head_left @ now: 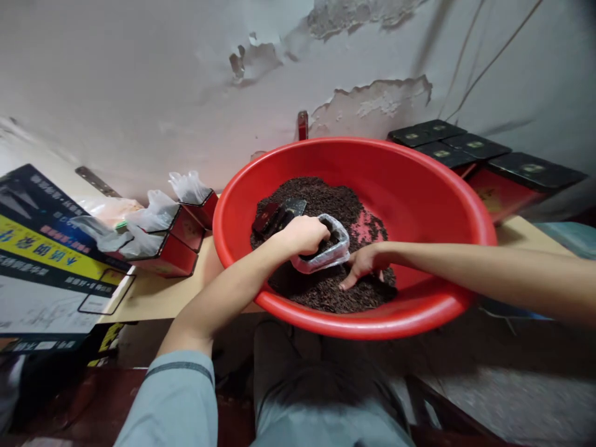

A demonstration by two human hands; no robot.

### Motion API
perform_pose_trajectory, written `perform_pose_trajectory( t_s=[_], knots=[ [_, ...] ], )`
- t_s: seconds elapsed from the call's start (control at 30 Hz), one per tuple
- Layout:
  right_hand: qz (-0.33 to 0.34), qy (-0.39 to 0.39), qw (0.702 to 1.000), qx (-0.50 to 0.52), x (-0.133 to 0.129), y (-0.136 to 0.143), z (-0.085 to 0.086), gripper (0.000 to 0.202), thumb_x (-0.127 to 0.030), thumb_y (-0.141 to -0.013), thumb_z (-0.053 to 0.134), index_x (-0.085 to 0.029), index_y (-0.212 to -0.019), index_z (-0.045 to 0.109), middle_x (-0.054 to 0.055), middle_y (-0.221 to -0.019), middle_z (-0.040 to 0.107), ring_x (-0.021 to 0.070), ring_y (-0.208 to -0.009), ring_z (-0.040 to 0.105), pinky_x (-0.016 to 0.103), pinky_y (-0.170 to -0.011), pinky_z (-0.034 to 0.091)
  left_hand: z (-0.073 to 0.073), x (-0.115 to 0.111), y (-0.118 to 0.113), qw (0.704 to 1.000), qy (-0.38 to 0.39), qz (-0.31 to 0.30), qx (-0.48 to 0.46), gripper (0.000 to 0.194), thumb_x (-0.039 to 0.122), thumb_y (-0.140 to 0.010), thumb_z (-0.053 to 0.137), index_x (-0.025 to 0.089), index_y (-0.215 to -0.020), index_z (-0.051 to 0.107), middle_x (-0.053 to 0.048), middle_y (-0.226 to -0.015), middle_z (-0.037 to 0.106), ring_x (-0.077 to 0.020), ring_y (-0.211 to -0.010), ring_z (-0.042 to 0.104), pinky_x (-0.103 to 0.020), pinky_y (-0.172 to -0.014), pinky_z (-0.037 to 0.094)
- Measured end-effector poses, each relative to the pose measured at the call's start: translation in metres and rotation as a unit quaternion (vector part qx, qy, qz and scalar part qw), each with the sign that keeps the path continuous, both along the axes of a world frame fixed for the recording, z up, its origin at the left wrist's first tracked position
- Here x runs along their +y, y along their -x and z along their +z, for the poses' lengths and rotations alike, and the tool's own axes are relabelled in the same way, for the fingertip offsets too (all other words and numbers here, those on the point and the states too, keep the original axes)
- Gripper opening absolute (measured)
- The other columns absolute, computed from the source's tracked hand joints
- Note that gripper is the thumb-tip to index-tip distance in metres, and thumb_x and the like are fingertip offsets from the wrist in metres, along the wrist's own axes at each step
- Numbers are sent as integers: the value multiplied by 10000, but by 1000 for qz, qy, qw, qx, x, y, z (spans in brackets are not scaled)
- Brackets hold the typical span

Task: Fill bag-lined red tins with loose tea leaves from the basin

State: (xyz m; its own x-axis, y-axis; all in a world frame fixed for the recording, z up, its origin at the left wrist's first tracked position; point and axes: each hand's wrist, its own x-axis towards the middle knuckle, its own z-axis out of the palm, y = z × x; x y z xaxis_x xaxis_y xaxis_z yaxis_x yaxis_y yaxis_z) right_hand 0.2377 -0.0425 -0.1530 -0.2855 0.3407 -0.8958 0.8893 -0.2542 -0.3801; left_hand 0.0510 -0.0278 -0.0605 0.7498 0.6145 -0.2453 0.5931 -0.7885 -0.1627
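Observation:
A large red basin [419,205] holds a heap of dark loose leaf-like material [326,192]. Over the heap, my left hand [307,234] is closed at the rim of a plastic-lined container [326,257], its fingertips partly hidden inside. The container is tilted and has dark material in it. My right hand [365,264] rests in the heap beside the container, thumb and fingers apart, some fingertips hidden in the leaves. Dark lids [279,216] lie on the heap, left of my left hand.
Red boxes with clear plastic liners [162,251] stand left of the basin, near a large printed carton [60,248]. Black-lidded red tins [505,186] stand at the right, by the peeling wall [186,81].

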Motion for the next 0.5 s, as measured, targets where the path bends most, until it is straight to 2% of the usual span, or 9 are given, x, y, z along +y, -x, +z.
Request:
perform_pose_trajectory(
  t_s=[0.13,0.27,0.4,0.5],
  knots=[
    [-34,16,999,27,1,0,-9,665,-437,-573,956,-248,-1146,677,72,-995,781,293,-882,752,389,-659,611,3,0,2,1000,18,2,3,396,170,-895,610,246,-1242,787,-120,-1137,809,-298,-1044,764,-339,-798,555],
    [-42,-21,997,56,4,-2,-17,607,-296,-551,931,-261,-1114,708,23,-888,767,259,-809,732,330,-627,586,4,0,5,1000,19,-4,2,391,155,-896,598,241,-1226,791,-120,-1127,809,-301,-1032,767,-346,-796,560],
    [33,-144,989,21,18,-5,-17,456,-201,-562,838,-232,-1005,731,-16,-709,680,225,-697,666,294,-581,535,6,3,7,998,40,-27,-28,385,183,-914,625,218,-1272,763,-107,-1153,806,-272,-1031,762,-328,-842,558],
    [109,-260,960,-4,34,-8,-1,242,-219,-585,803,-206,-804,700,-14,-663,633,230,-731,657,304,-654,544,2,6,6,994,63,-58,-74,365,207,-939,638,198,-1287,748,-98,-1207,793,-254,-1076,747,-321,-898,557]
  ],
)
